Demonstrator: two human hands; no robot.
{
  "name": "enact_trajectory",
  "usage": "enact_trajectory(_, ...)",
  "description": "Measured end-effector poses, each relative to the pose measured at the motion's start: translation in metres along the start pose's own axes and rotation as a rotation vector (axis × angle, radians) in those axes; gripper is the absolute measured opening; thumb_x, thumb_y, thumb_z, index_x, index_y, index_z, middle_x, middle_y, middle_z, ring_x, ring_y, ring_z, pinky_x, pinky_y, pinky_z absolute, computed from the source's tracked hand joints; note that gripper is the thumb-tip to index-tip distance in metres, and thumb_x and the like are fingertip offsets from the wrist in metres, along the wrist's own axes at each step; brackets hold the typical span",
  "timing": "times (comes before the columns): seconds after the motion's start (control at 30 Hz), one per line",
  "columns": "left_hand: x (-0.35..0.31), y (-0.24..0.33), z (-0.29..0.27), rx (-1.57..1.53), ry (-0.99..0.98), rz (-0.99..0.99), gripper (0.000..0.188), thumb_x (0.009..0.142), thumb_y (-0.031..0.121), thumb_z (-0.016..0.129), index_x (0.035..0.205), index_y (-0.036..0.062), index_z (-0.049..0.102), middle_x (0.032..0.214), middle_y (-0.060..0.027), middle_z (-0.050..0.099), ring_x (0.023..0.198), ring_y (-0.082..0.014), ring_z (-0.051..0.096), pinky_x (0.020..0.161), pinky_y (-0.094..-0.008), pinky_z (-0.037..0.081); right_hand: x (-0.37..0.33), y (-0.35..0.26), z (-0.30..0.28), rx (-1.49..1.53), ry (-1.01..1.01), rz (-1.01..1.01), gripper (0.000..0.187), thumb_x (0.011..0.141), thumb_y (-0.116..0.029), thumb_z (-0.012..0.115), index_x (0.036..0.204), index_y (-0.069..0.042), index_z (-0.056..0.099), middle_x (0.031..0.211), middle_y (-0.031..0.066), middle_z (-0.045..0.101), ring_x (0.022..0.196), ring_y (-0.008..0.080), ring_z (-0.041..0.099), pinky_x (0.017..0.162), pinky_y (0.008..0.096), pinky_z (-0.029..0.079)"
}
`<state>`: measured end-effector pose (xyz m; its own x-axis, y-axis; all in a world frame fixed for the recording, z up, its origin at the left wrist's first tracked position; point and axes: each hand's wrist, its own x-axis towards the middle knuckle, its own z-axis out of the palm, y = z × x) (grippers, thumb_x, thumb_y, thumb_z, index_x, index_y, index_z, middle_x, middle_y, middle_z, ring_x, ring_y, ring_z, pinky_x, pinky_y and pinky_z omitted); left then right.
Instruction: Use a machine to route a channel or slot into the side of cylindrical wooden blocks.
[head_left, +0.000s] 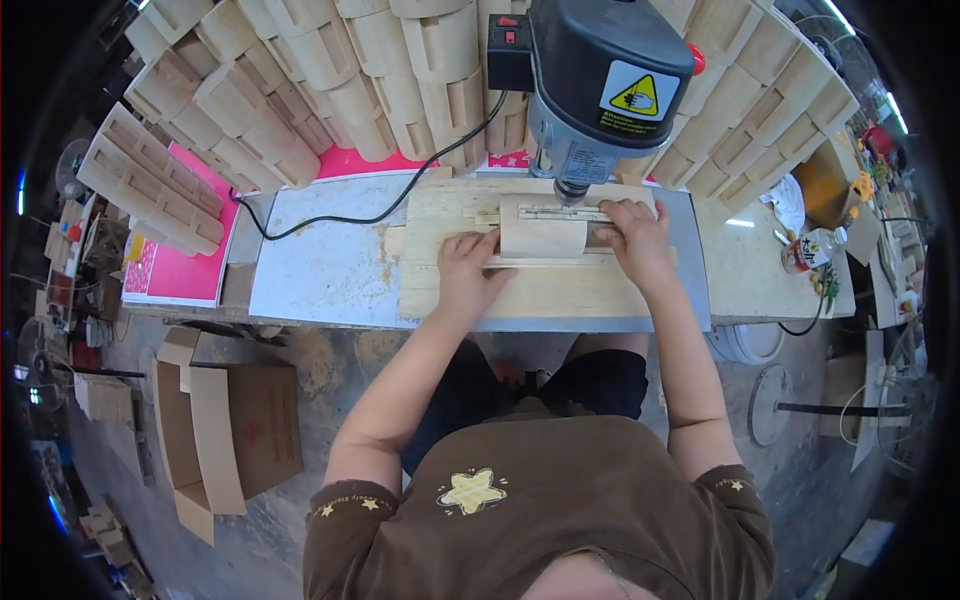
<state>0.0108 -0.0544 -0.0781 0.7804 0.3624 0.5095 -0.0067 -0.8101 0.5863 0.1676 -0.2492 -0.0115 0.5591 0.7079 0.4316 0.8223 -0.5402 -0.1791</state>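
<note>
A pale, curved wooden piece with a slot near its far edge lies on a wooden board jig. It sits directly below the chuck of a grey drill press. My left hand grips the piece's left end, its thumb along the near wooden strip. At the right end, my right hand holds the piece, fingers reaching over the far side next to the chuck. My fingers partly hide both ends. Whether a drill bit touches the wood I cannot tell.
Stacks of similar slotted wooden pieces stand behind the bench on both sides of the drill press. A black cable crosses the white board at left. A bottle stands at right. An open cardboard box is on the floor.
</note>
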Motion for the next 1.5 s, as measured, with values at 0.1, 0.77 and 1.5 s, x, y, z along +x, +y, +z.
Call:
enact_trajectory(0.1, 0.002, -0.014, -0.001, 0.034, 0.012, -0.001, 0.056, 0.055, 0.021, 0.079, 0.107, 0.0085, 0.063, 0.088, -0.0048, 0.059, 0.091, -0.0265, 0.052, 0.086, -0.0411, 0.036, 0.003, -0.003, 0.004, 0.094, -0.022, 0.033, 0.031, 0.073, -0.016, 0.066, 0.103, -0.011, 0.058, 0.094, 0.0026, 0.06, 0.092, 0.022, 0.054, 0.095, 0.048, 0.031)
enact_trajectory(0.77, 0.001, -0.02, -0.004, 0.052, -0.102, -0.052, 0.048, 0.06, 0.021, 0.077, 0.106, 0.015, 0.065, 0.079, -0.0018, 0.055, 0.082, -0.0216, 0.052, 0.08, -0.0382, 0.032, 0.137, -0.004, -0.136, 0.232, 0.264, 0.115, 0.031, 0.092, -0.028, 0.047, 0.094, 0.0, 0.06, 0.08, 0.0164, 0.061, 0.078, 0.0241, 0.059, 0.072, 0.0286, 0.045)
enact_trajectory(1.5, 0.003, -0.021, -0.004, -0.004, -0.122, -0.052, 0.045, 0.059, 0.021, 0.078, 0.101, 0.0097, 0.066, 0.075, -0.002, 0.055, 0.078, -0.0207, 0.054, 0.078, -0.0367, 0.034, -0.005, -0.026, -0.019, 0.321, 0.522, -0.012, 0.028, 0.079, -0.004, 0.057, 0.107, -0.003, 0.061, 0.062, 0.0089, 0.049, 0.055, 0.0234, 0.049, 0.051, 0.0336, 0.038)
